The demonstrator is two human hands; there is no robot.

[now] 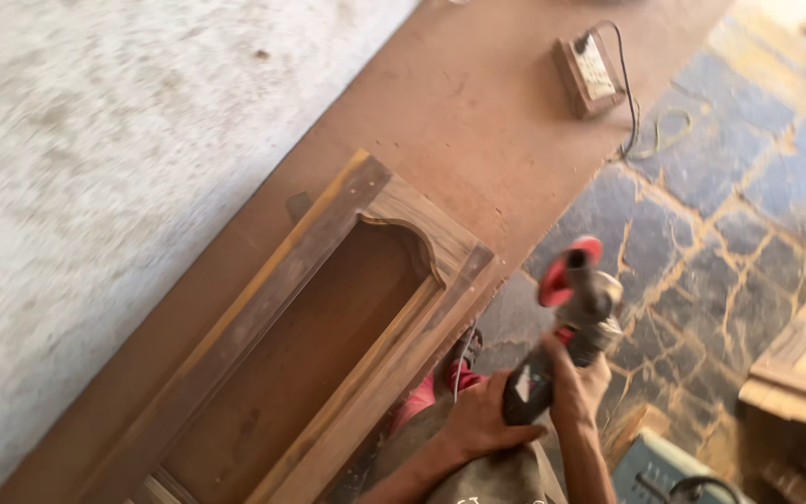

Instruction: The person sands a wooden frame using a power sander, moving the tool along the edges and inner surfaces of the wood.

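Brown hardboard worktop runs along a rough grey wall, bearing a wooden door frame with an arched inner edge and a small socket box. Beyond its edge, over blue crazy-paved flooring, both hands close around an angle grinder. Left hand wraps the rear body; right hand clasps it nearer the red guard.

The grinder is black and grey with a red guard. The wooden frame shows brown streaks; the floor is blue stone veined yellow.
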